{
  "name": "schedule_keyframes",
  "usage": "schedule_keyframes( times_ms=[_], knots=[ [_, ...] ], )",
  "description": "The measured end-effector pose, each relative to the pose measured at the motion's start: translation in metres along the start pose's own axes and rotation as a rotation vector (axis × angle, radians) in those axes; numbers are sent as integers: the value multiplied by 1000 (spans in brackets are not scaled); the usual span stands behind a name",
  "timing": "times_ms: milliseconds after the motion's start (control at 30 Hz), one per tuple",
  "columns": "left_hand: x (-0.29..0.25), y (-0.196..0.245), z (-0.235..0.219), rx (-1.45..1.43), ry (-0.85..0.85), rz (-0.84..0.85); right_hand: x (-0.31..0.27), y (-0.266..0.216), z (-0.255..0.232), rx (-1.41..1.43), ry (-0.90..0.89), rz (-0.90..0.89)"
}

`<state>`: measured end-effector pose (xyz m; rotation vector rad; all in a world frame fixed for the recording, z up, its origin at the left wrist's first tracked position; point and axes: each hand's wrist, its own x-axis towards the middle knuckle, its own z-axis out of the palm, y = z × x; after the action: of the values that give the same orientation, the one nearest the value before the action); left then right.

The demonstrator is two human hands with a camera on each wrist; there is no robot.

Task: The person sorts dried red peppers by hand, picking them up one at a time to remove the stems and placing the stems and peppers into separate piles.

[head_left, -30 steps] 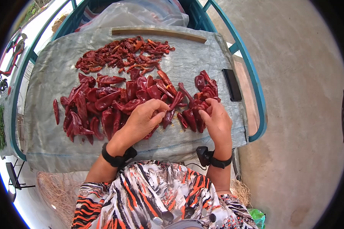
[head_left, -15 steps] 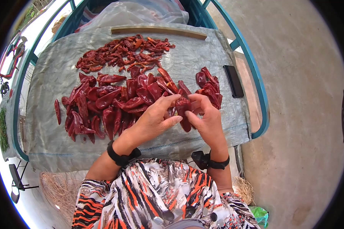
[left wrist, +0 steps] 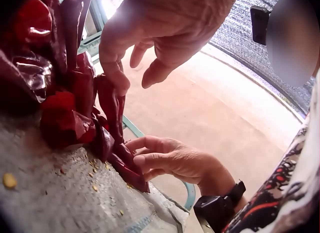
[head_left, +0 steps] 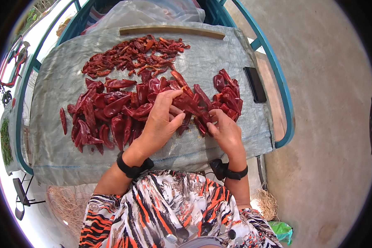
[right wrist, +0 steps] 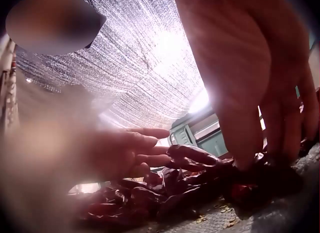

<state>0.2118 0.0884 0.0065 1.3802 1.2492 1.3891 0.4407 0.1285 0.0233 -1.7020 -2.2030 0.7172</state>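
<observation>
Red dried chilies [head_left: 111, 109] lie spread over a grey woven sheet [head_left: 53, 95] on the surface. In the head view, the left hand [head_left: 161, 120] has its fingers pinched on a chili [head_left: 186, 103] at the near edge of the pile, while the right hand [head_left: 226, 134] presses curled fingers onto a smaller cluster [head_left: 227, 93] just beside it. A smaller heap of shrivelled pods [head_left: 136, 56] sits farther back, near a wooden slat [head_left: 169, 29]; a black phone [head_left: 255, 84] lies near the sheet's right border, where a sweeping hand could likely knock it off.

From the left wrist, the left hand [left wrist: 165, 28] pinches a long pod [left wrist: 112, 105] hanging down; the right hand [left wrist: 175, 160] clamps a pod [left wrist: 127, 165] at the sheet's brink. Loose seeds [left wrist: 9, 180] dot the weave, and brittle skins may tear and spill more.

From the right wrist, the right hand [right wrist: 250, 78] looms blurred over dark chilies [right wrist: 195, 180]; its grip cannot be judged here.
</observation>
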Motion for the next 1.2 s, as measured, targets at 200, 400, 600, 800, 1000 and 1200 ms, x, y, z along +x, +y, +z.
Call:
schedule_keyframes(
  times_ms=[200,400,600,800,1000,1200],
  knots=[
    [0,11,-4,185,-42,91,3,-6,-6,258,77,27],
    [-2,7,8,-7,-131,-32,0,-30,-12,656,1,-268],
    [1,10,-4,30,0,-136,8,-4,-11,381,228,-78],
    [3,-10,5,-73,93,-24,10,17,14,-122,205,-220],
    [2,-11,5,9,74,97,15,14,24,-116,263,-187],
    [-2,-6,2,66,-28,61,16,19,20,-163,220,-148]
  ],
)
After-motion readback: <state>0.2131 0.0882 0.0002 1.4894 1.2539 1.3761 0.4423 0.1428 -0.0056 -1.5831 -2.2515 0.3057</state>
